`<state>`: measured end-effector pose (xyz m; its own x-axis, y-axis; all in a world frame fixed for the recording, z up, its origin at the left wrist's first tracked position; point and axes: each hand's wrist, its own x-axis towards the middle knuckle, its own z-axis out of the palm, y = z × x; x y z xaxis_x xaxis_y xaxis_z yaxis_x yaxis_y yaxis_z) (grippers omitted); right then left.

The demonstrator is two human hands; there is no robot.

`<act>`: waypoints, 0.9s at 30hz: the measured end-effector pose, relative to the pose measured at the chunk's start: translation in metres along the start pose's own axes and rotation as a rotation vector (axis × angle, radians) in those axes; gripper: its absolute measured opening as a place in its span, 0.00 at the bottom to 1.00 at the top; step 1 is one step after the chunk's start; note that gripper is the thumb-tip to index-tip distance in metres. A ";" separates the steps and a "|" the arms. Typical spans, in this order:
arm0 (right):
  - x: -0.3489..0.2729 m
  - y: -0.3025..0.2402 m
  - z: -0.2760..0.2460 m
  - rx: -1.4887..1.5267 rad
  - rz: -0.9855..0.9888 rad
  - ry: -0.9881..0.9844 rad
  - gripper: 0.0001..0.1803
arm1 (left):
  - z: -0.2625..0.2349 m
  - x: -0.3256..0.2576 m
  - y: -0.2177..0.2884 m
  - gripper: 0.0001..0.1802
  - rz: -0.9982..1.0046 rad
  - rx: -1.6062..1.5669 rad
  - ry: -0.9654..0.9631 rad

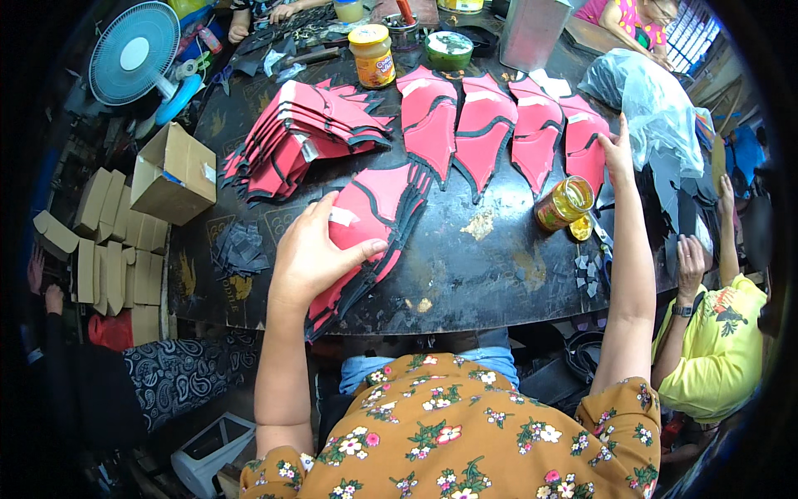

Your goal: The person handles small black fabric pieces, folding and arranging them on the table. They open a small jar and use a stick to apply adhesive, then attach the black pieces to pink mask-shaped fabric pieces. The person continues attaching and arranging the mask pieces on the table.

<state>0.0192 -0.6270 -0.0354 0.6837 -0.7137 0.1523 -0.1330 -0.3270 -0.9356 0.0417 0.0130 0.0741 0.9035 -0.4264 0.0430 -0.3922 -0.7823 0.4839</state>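
A fanned stack of pink shoe-upper pieces with black edging lies at the table's near left. My left hand is closed on it, fingers round its left side and thumb across the top piece. To the right, several matching pieces stand apart in a row. The thumb of my right hand is at the right edge of the last pink piece, with the index finger stretched away from it. Just nearer is an opened glass jar of yellowish stuff, its yellow lid beside it.
A larger pile of pink pieces sits at the back left. Behind the row are a yellow-lidded jar, a green tub and a metal can. Scissors lie right, near a plastic bag. Other people work around the table.
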 end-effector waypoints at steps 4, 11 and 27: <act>-0.034 -0.033 -0.015 -0.402 -0.231 0.105 0.58 | 0.008 -0.001 0.001 0.52 -0.024 -0.002 0.070; -0.191 -0.165 -0.036 -0.686 -0.836 -0.162 0.19 | -0.007 -0.023 0.027 0.44 0.076 -0.303 0.269; -0.231 -0.180 -0.018 -0.706 -0.863 0.067 0.20 | 0.081 -0.073 0.038 0.32 0.226 -0.550 -0.379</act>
<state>-0.1277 -0.4141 0.1032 0.7066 -0.1020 0.7002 -0.0244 -0.9925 -0.1200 -0.0531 -0.0228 0.0185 0.6488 -0.7582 -0.0644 -0.3287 -0.3556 0.8749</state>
